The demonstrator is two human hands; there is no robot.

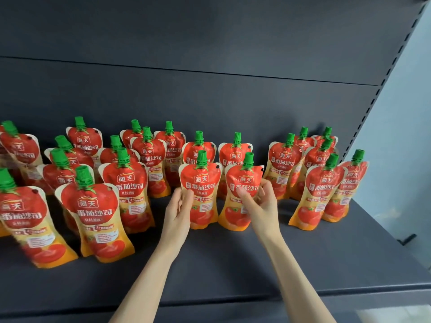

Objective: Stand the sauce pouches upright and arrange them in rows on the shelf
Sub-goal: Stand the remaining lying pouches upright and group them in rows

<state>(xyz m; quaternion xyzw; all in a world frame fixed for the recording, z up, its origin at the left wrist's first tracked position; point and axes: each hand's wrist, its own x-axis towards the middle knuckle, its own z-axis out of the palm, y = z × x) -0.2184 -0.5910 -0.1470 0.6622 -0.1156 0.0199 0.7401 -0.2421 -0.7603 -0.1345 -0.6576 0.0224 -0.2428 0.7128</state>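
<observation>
Mid-shelf [233,264], left hand [178,206] pinches one pouch [200,183] at its waist, right hand [258,201] its neighbour [242,183]; soft, slick, likely bottom-heavy, best gripped at the waist.

Looks like a shop aisle: dark metal gondola shelf [256,259] with plain back panel [186,43] and slotted upright [382,89], stocked with many identical green-capped tomato sauce pouches [130,183] facing outward in rows.

pale blue wall [405,141], right side
</observation>
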